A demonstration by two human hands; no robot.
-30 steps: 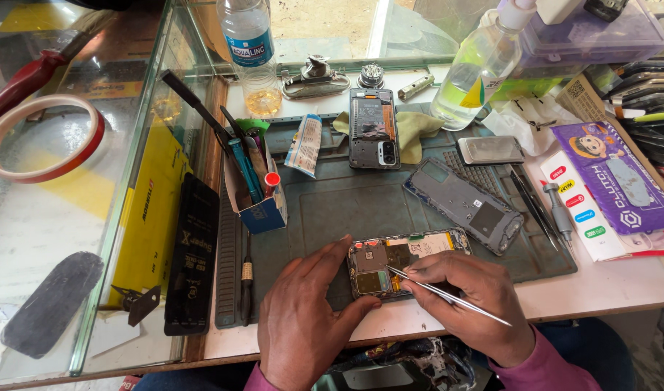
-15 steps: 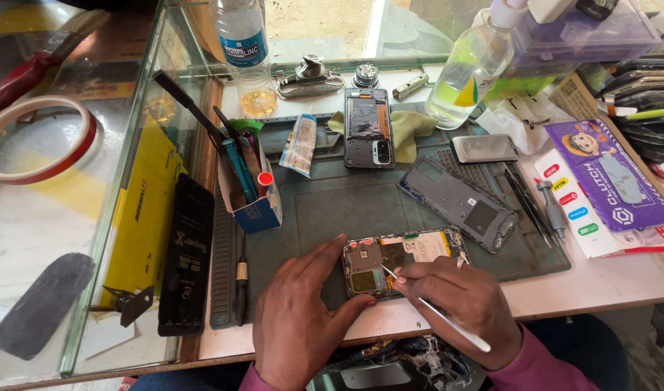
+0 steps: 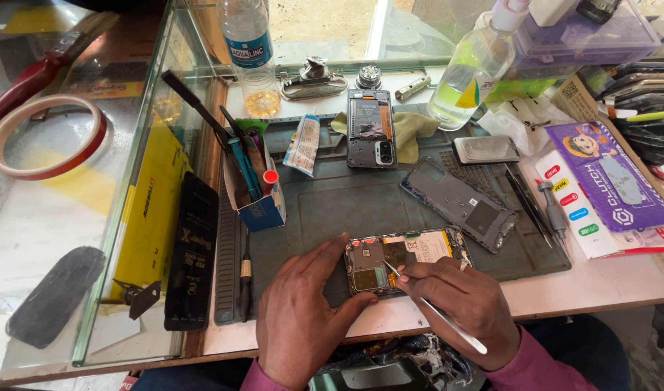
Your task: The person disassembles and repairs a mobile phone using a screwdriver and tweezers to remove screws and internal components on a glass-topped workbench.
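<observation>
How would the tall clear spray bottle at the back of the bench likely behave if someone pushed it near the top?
The spray bottle stands tall on a narrow base, so it would probably tip rather than slide. It looks only partly filled with clear liquid, so it is likely fairly light. Its smooth plastic wall may be slippery. It leans towards the cloth, where it might land.

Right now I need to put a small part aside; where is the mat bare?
The grey mat is bare between the blue tool box, the upper phone and the opened phone. The right side is crowded: back cover, tweezers, screwdriver.
</observation>
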